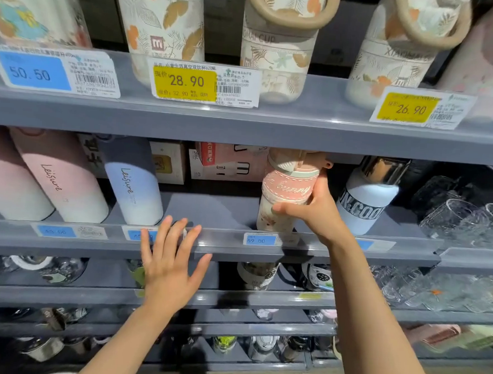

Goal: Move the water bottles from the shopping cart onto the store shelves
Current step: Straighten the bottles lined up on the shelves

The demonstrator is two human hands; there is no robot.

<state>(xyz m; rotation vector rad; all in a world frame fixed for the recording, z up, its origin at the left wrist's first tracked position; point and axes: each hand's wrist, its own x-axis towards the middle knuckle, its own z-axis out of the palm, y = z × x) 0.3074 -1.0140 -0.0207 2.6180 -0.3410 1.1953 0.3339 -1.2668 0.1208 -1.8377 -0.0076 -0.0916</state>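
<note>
Water bottle (pixel 286 200), pink and cream with a bunny band, stands on the grey middle shelf (pixel 223 211) with the right hand (pixel 316 209) curled round its side, thumb across the front and fingers (pixel 327 164) reaching up behind its lid. The left hand (pixel 169 269) hovers spread and empty before the shelf's price rail (pixel 259 240), left of the held bottle. Placing looks nearly finished; next comes seating it upright, letting go clear of the white bottle (pixel 366 204) just beyond the fingers.
</note>
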